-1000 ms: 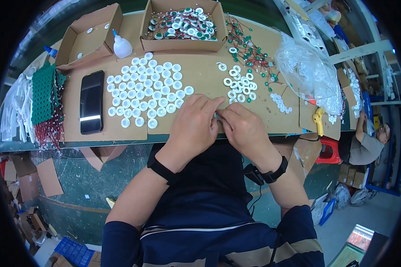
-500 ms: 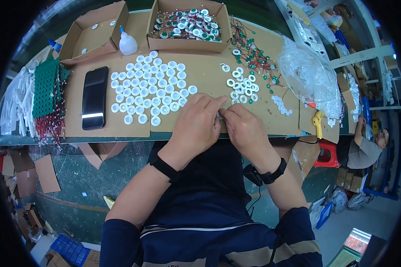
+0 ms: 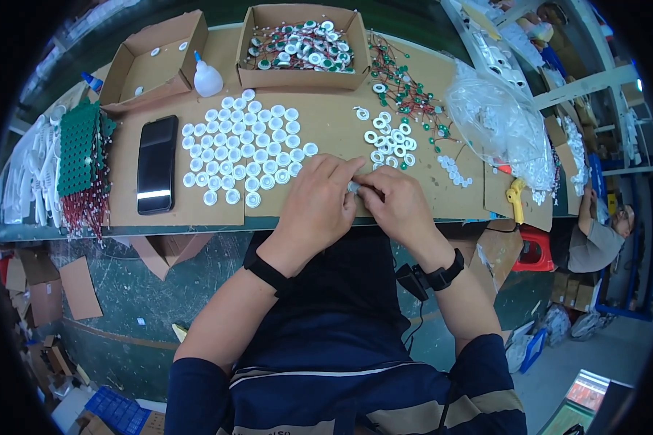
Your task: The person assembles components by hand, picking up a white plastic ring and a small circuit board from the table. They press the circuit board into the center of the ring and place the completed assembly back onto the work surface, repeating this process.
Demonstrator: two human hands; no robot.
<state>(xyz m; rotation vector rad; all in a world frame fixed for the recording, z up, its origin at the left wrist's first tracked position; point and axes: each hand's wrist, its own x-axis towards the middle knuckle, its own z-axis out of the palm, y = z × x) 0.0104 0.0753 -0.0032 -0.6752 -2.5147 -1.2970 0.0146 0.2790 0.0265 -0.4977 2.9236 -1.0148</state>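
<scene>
Both hands meet over the front edge of the cardboard-covered bench. A small whitish round piece (image 3: 353,187) shows between the fingertips, mostly hidden by them. My left hand (image 3: 315,199) pinches it from one side, fingers bent. My right hand (image 3: 400,206) closes on its other side with thumb and forefinger. Left of the hands lies a spread of round white caps (image 3: 248,150). Just beyond my right hand is a loose group of white rings (image 3: 389,142). Small translucent discs (image 3: 453,172) lie right of those rings.
A cardboard box (image 3: 305,78) holds wired discs; another box (image 3: 141,94) has a few white pieces. Also around are a squeeze bottle (image 3: 208,78), phone (image 3: 157,165), green circuit boards (image 3: 83,152), wired green parts (image 3: 410,94), a plastic bag (image 3: 486,119) and a yellow tool (image 3: 515,199). Someone sits far right.
The fingertips have parted slightly, so the small whitish piece between them shows more. My right hand has shifted a little. The whole view has moved slightly.
</scene>
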